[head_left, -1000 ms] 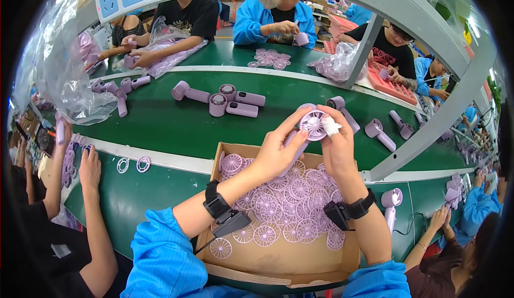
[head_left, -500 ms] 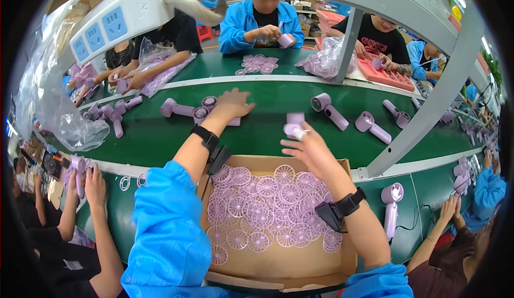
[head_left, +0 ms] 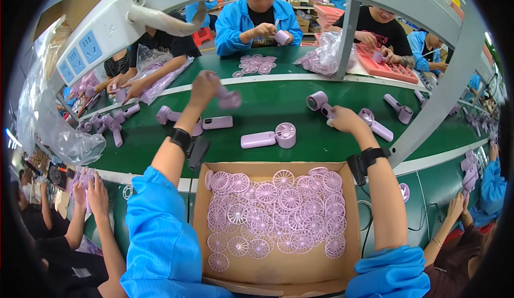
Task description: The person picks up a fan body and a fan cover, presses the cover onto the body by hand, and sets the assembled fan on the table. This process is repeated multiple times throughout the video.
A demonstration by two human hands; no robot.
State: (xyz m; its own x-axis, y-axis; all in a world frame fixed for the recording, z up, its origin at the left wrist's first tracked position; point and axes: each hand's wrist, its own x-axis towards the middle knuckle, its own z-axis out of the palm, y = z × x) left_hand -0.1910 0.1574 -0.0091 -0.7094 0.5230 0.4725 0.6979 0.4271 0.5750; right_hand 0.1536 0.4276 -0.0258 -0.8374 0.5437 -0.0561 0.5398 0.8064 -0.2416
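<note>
A lilac handheld fan point(head_left: 229, 99), blurred by motion, hangs from my left hand point(head_left: 203, 90), which is closed round it above the far part of the green belt. My right hand point(head_left: 347, 120) reaches to another lilac handheld fan point(head_left: 317, 101) lying at the right, its fingers closed on the handle. Between my hands, one fan point(head_left: 285, 135) lies alone with its handle pointing left. More fans lie near my left wrist, one with a handle point(head_left: 218, 122) showing. In front of me, a cardboard box point(head_left: 278, 276) holds many round lilac grilles point(head_left: 259, 221).
A grey metal frame point(head_left: 428, 100) slants down at the right, and a white power strip point(head_left: 101, 36) hangs upper left beside a clear plastic bag point(head_left: 69, 121). Co-workers sit across and at both sides. Another fan point(head_left: 375, 124) lies beyond my right hand.
My left hand has closed on a fan and lifted it away to the far left. My right hand has left one fan on the belt and moved right to another fan's handle.
</note>
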